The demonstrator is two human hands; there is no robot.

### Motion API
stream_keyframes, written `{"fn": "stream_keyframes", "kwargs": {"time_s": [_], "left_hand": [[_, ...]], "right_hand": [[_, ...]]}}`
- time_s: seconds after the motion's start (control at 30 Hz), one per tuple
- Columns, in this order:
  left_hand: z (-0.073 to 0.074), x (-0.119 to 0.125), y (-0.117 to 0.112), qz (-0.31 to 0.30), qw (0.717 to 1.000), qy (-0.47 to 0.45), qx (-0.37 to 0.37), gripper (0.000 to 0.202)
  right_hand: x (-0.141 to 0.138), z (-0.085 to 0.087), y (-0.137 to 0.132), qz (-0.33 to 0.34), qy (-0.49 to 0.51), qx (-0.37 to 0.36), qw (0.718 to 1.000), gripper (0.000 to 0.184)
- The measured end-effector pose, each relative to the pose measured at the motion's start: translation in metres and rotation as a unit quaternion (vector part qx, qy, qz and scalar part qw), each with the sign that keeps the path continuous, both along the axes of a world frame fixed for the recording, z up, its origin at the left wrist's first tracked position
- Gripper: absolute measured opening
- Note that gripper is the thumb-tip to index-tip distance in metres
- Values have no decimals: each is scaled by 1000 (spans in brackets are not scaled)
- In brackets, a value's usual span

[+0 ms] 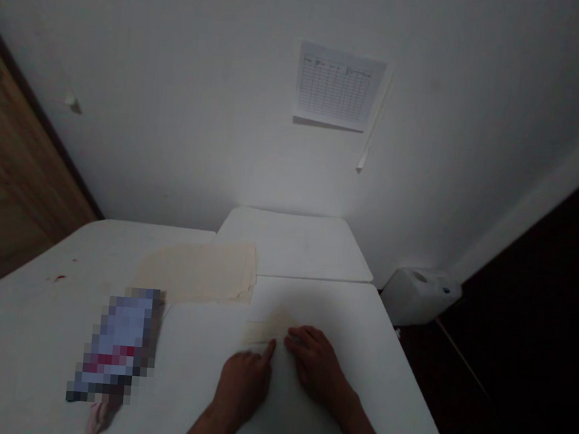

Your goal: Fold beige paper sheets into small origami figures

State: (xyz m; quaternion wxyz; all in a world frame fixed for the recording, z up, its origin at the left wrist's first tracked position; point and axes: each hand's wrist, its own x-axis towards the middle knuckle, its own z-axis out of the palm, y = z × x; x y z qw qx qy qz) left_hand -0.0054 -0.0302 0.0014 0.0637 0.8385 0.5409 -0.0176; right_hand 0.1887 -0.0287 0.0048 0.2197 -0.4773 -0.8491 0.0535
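Your left hand (244, 382) and right hand (316, 365) lie flat and ungripping, fingertips pinning the small cream paper sheet (266, 329) just ahead of them. Uneven pressure could skew it on the smooth white worktop (193, 360).

A single head-worn camera looks forward and down, close over the white table (34, 331), toward the wall (203, 103).

Cream paper stack (205, 270), wall chart (337, 87), white container (421, 294) beside table (35, 317)
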Motion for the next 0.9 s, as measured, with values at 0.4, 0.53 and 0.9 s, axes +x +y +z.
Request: {"fn": "stream_keyframes", "kwargs": {"time_s": [0.4,0.53,0.9], "left_hand": [[-4,-49,-11,97,995,2,35,46],[-6,-50,-13,116,992,-10,53,44],[-15,-47,-6,-107,969,-129,180,54]], "right_hand": [[-1,-1,-1,-1,2,10,1000,43],[0,-1,-1,-1,-9,9,1000,45],[-1,-1,-1,0,-4,7,1000,40]]}}
